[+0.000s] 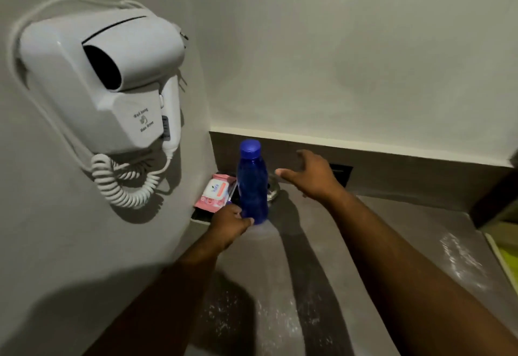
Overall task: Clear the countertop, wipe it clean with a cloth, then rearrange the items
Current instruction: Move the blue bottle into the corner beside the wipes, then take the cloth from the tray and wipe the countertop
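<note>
Bottle: blue bottle point(253, 187), translucent, tall, with a blue screw cap; stands upright on the grey desk point(378, 238) near the back left corner.
Wipes pack: pink wipes pack point(215, 192) with a white lid; lies just left of the bottle, against the wall.
Left hand: left hand point(228, 222) grips the bottle's base, thumb curled around its lower front.
Right hand: right hand point(311, 175) hovers just right of the bottle at mid-height, fingers spread and relaxed, holding nothing, apart from the bottle.
Desk surface: white powdery specks in the foreground and at right.
Wall: white hair dryer point(106, 75) with coiled cord, mounted at left.
</note>
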A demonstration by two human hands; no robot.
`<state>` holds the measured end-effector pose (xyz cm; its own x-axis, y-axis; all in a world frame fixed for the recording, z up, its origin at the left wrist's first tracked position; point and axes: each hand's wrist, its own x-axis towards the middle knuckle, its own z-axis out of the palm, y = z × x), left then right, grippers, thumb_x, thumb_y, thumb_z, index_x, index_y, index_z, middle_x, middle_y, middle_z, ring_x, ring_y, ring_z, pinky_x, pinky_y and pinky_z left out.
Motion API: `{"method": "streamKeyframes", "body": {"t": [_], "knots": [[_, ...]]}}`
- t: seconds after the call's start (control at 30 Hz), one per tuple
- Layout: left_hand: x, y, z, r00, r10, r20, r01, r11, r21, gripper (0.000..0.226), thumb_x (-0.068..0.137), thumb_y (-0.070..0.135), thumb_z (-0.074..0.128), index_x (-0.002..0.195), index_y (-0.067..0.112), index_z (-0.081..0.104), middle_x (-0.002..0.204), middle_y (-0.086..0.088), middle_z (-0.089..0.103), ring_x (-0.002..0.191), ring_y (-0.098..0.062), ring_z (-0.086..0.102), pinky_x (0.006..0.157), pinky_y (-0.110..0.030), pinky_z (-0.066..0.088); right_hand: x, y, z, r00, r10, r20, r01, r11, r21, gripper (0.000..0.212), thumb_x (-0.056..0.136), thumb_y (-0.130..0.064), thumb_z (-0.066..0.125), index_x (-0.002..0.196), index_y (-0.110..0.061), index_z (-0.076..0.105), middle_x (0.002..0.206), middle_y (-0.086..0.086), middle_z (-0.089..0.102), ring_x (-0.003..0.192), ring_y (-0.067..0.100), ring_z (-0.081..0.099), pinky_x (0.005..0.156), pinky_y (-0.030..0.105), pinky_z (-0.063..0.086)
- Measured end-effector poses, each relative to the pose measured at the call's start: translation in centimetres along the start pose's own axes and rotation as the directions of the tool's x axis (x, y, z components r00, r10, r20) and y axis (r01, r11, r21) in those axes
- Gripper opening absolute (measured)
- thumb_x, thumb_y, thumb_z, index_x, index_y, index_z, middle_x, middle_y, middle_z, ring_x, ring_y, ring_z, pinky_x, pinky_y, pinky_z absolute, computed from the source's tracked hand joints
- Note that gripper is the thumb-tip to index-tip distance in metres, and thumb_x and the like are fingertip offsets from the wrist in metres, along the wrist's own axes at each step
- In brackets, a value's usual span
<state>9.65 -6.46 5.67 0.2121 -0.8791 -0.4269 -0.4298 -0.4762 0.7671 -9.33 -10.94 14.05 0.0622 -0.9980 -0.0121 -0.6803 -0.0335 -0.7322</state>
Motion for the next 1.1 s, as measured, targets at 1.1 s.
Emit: {"method": "streamKeyframes", "body": {"t": [1.1], "knots": [[-19.7,14.7,47.0,0.859,0.315,0.403,-0.323,0.945,-0.050,0.015,0.088,0.017,0.058,0.084,0.004,0.065,0.083,-0.013,0.061,0.078,-0.020,0.056,0.068,-0.034,0.044,-26.0,43.9,-30.4,0.564,0.692,-0.451,-0.662,0.705,0.253,0.059,0.086,-0.039,0.067,0.129,-0.001,0.055,0.122,0.023,0.064,0.119,0.038,0.055,0.098,0.038,0.043]]}}
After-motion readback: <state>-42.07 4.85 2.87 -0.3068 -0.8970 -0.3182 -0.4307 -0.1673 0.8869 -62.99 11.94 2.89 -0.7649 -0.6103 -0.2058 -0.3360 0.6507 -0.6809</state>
